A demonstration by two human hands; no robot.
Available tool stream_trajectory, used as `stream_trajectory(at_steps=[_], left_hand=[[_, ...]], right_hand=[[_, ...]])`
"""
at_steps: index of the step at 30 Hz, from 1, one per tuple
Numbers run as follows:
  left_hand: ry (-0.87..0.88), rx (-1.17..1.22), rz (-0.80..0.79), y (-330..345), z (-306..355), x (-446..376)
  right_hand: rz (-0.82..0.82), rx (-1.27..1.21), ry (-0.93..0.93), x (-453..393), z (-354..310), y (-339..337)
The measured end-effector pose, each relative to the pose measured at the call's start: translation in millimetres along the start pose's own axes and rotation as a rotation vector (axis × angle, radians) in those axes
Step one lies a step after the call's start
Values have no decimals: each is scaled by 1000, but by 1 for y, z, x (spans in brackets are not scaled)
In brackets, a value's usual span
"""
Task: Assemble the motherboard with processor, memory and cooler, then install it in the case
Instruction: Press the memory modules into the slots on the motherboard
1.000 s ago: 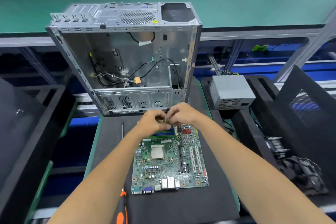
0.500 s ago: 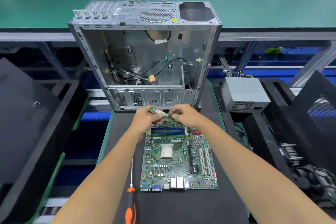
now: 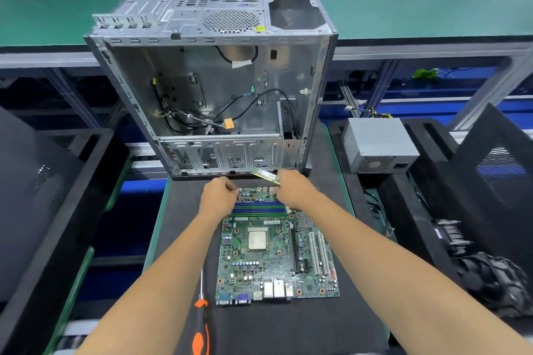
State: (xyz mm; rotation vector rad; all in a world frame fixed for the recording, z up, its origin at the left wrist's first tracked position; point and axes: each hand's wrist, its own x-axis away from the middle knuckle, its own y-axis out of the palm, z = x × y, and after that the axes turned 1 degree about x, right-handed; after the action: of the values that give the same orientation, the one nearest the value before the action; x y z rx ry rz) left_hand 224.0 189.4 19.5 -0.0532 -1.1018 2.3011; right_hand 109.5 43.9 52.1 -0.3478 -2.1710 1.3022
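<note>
A green motherboard [image 3: 274, 265] lies flat on the black mat [image 3: 288, 326], its processor [image 3: 257, 240] seated in the middle socket. The blue and black memory slots [image 3: 259, 208] run across its far end. My right hand [image 3: 294, 190] pinches a green memory stick [image 3: 266, 175] just above the board's far edge. At the left end of the slots, my left hand [image 3: 219, 197] rests with curled fingers, and what they touch is hidden. Beyond both hands the open metal case [image 3: 213, 89] stands with loose cables inside.
An orange-handled screwdriver [image 3: 201, 323] lies on the mat left of the board. A grey power supply [image 3: 377, 144] sits at the right, with a black fan cooler [image 3: 490, 277] in a tray lower right. Black trays flank the mat on both sides.
Both hands held the memory stick together over the slots. Now my left hand has let go and dropped to the slots' left end, while my right hand carried the stick up and right.
</note>
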Motion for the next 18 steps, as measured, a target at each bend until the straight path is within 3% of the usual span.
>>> stream_trajectory(at_steps=[3, 7, 18], left_hand=[[-47, -46, -1, 2, -3, -3], [-151, 61, -5, 2, -7, -7], [-278, 222, 2, -1, -13, -12]], right_hand=[[14, 20, 91, -1, 6, 4], [-37, -9, 122, -6, 13, 5], [-38, 15, 95, -8, 19, 12]])
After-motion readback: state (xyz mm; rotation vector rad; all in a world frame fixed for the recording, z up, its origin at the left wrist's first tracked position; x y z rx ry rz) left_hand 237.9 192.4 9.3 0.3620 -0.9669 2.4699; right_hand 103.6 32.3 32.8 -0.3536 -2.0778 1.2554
